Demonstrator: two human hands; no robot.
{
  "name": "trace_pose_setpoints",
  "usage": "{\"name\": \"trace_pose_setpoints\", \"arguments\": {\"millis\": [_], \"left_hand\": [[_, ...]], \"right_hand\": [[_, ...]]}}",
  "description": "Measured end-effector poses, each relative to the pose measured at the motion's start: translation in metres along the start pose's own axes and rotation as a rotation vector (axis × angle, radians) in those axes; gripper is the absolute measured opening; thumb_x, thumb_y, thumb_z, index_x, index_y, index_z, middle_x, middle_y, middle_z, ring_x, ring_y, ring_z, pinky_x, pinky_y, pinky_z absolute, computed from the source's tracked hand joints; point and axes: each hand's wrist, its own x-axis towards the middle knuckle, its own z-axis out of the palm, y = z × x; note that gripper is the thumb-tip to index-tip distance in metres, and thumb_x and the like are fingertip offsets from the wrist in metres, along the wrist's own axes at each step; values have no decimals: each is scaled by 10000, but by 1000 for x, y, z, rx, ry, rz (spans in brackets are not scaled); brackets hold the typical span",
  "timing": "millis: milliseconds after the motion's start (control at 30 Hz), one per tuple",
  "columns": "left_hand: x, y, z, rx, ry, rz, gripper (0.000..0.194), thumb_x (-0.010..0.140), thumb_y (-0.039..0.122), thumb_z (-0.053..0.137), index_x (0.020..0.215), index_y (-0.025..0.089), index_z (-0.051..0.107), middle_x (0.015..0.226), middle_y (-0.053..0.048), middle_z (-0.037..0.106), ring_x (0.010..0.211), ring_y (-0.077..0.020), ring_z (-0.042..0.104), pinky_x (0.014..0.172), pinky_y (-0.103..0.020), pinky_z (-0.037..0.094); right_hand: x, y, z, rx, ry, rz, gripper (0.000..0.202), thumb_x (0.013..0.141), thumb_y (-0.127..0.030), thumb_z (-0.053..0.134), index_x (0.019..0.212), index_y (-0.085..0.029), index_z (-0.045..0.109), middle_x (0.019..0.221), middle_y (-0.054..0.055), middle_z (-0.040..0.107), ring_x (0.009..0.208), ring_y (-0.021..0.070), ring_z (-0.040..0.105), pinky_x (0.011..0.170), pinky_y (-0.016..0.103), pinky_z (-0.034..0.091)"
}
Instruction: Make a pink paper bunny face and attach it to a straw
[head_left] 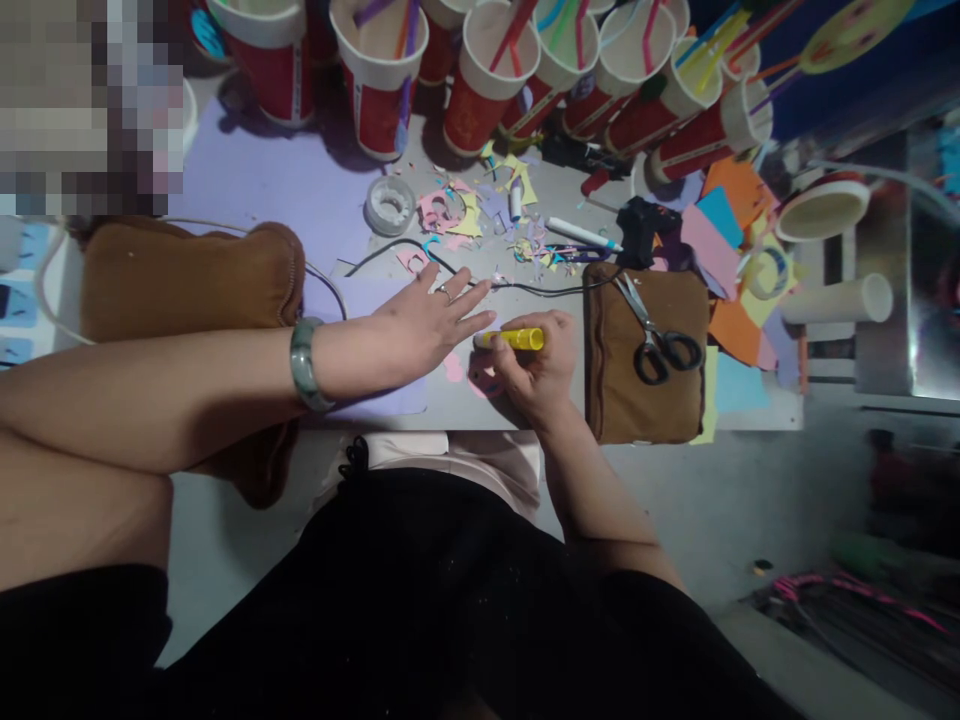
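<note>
My left hand, with a ring on one finger, is spread palm down over the table, fingers apart, holding nothing that shows. In my right hand is a yellow marker, gripped between thumb and fingers; its pale end points left, close to my left fingertips. Small pink paper pieces lie below the marker, partly hidden by my right hand. Black-handled scissors rest half open on a brown pad to the right of my right hand.
Red cups with straws line the back. Colourful paper scraps, a tape roll, a white marker and a black cable lie in front. A brown cushion is left; coloured paper sheets are right.
</note>
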Motion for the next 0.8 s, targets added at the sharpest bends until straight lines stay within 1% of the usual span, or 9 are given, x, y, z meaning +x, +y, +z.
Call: {"name": "trace_pose_setpoints", "arguments": {"millis": [67, 200, 267, 367, 433, 533, 667, 733, 800], "left_hand": [[0, -1, 0, -19, 9, -1, 595, 939, 317, 529, 1526, 289, 440, 1691, -79, 347, 1530, -382, 261, 1196, -638, 221], [-1, -1, -2, 42, 6, 4, 584, 953, 235, 474, 1534, 259, 433, 1686, -101, 354, 1521, -354, 297, 1191, -606, 243], [0, -1, -4, 121, 3, 21, 562, 970, 187, 418, 1529, 234, 436, 1682, -125, 354, 1506, -328, 331, 1184, -578, 265], [3, -2, -5, 221, 5, 71, 534, 983, 150, 367, 1509, 192, 453, 1653, -174, 387, 1470, -318, 394, 1159, -565, 303], [4, -4, -5, 243, 39, 104, 510, 977, 135, 376, 1472, 176, 492, 1613, -200, 437, 1445, -319, 431, 1150, -570, 311], [6, -6, -6, 243, 103, 129, 468, 957, 104, 408, 1385, 178, 582, 1547, -210, 514, 1402, -312, 479, 1145, -562, 316], [6, -10, -8, 306, 142, 178, 425, 987, 125, 369, 1318, 188, 628, 1483, -192, 567, 1348, -306, 517, 1107, -540, 366], [7, -12, -9, 320, 162, 195, 403, 992, 137, 369, 1286, 179, 641, 1450, -181, 586, 1327, -303, 528, 1104, -526, 377], [9, -14, -11, 297, 193, 184, 384, 989, 144, 385, 1260, 178, 654, 1408, -156, 617, 1305, -287, 537, 1125, -512, 368]], "right_hand": [[-1, 0, -1, 7, 55, 35, 124, 930, -376, 603, 930, -253, 587, 819, 10, 625, 787, 205, 592, 875, 465, 476], [-4, 5, -4, 99, 280, 188, 188, 941, -429, 612, 962, -245, 581, 881, 25, 584, 825, 206, 604, 819, 435, 501], [-6, 14, -3, 157, 372, 247, 221, 962, -469, 580, 1012, -255, 566, 925, 24, 559, 846, 203, 612, 791, 410, 510], [-4, 34, -1, 318, 416, 309, 247, 959, -511, 571, 1050, -283, 538, 925, 6, 538, 788, 177, 601, 741, 383, 524], [1, 48, -4, 490, 414, 376, 248, 932, -516, 602, 1019, -295, 530, 866, -12, 546, 709, 158, 581, 676, 357, 523], [8, 56, -18, 725, 363, 474, 237, 898, -501, 626, 977, -292, 548, 873, -5, 599, 718, 160, 604, 651, 350, 538], [5, 40, -36, 899, 209, 567, 316, 816, -535, 713, 976, -282, 615, 908, 6, 666, 706, 148, 624, 675, 347, 580], [-1, 29, -37, 947, 119, 594, 354, 780, -545, 757, 983, -275, 649, 847, -5, 676, 653, 138, 620, 637, 326, 580], [-5, 22, -36, 986, 79, 604, 360, 777, -538, 778, 998, -271, 679, 793, -17, 676, 616, 126, 615, 611, 308, 577]]}}
